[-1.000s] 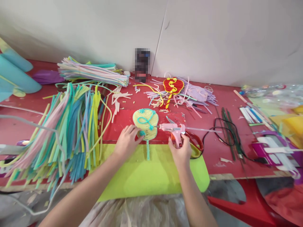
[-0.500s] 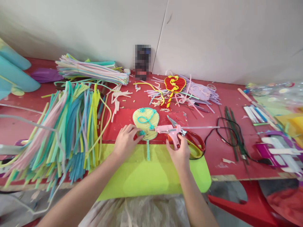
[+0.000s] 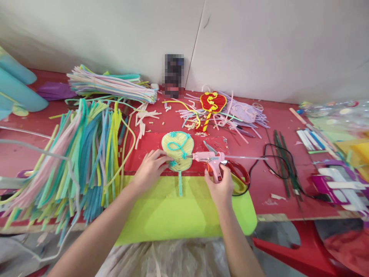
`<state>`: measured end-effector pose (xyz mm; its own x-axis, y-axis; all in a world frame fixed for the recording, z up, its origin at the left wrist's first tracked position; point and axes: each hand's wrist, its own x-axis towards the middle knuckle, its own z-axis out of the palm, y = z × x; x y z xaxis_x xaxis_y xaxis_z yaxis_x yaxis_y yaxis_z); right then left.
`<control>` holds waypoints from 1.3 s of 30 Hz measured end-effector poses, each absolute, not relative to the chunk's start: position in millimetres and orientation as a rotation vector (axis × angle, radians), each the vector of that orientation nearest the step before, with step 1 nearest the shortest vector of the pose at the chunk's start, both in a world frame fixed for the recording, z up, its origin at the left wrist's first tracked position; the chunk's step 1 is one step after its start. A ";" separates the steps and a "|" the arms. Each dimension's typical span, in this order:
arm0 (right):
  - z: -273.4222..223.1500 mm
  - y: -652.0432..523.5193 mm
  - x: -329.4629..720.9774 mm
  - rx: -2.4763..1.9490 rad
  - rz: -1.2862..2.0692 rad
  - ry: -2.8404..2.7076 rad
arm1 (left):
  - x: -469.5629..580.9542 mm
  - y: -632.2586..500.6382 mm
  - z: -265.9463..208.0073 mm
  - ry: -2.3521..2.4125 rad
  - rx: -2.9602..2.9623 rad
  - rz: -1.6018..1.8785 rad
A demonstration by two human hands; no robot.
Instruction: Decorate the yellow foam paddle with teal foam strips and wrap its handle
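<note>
Head view: on a red desk (image 3: 259, 146), a pale-yellow pipe-cleaner fan (image 3: 179, 153) lies between two hands, its turquoise handle (image 3: 180, 184) reaching over a lime-green mat (image 3: 175, 223). The right hand (image 3: 220, 186) has its grip closed around a pink glue gun (image 3: 206, 156), nozzle at a turquoise flower (image 3: 184, 155). The left hand (image 3: 154, 167) is at the fan's left edge; whether its grip pinches anything, I cannot tell. The step appears to be gluing trim; the next move calls for steady nozzle aim.

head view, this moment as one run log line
left hand: at fan left edge | right hand: holding glue gun, nozzle toward fan | scissors: by glue gun
</note>
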<state>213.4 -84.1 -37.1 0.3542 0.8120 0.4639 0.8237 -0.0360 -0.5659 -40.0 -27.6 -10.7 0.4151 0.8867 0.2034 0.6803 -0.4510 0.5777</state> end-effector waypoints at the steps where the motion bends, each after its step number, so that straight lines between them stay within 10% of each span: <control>1: -37.5 -84.3 213.6 -1.821 -0.023 -1.441 | -39.4 -27.5 -10.6 1.353 2.263 0.698; 39: -36.0 -84.7 212.1 -1.838 0.076 -1.400 | -35.2 -25.1 -8.8 1.359 2.211 0.677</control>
<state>212.1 -84.7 -36.0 0.3836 0.8309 0.4031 0.7822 -0.0603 -0.6201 -35.2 -25.1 -8.8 0.3922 0.9040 0.1703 0.6803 -0.4096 0.6078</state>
